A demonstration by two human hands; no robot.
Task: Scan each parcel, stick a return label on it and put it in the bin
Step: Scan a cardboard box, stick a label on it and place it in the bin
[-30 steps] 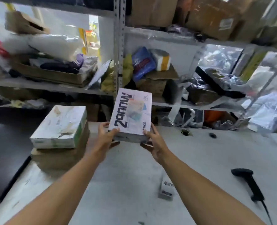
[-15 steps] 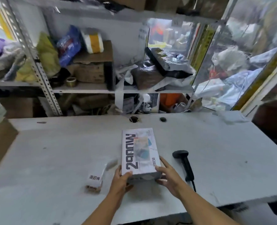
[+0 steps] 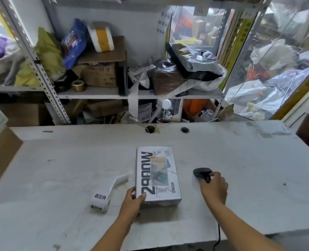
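A flat white parcel (image 3: 157,174) printed with big dark letters and a shipping label lies on the grey table (image 3: 240,169), a little in front of me. My left hand (image 3: 133,201) grips its near left corner. My right hand (image 3: 213,187) is closed around the handle of the black barcode scanner (image 3: 200,173), just right of the parcel; the scanner's head sticks out past my fingers. A white roll of return labels (image 3: 103,198) with black characters lies left of the parcel, its strip partly unrolled.
A brown cardboard box (image 3: 0,156) with a white box on top sits at the table's left edge. Metal shelves (image 3: 103,93) crammed with parcels and bags rise behind the table. Two cable holes (image 3: 151,129) sit near the back edge.
The parcel came from the left stack down onto the table. My right hand has let go of it and closed on the scanner; my left hand stays on the parcel.
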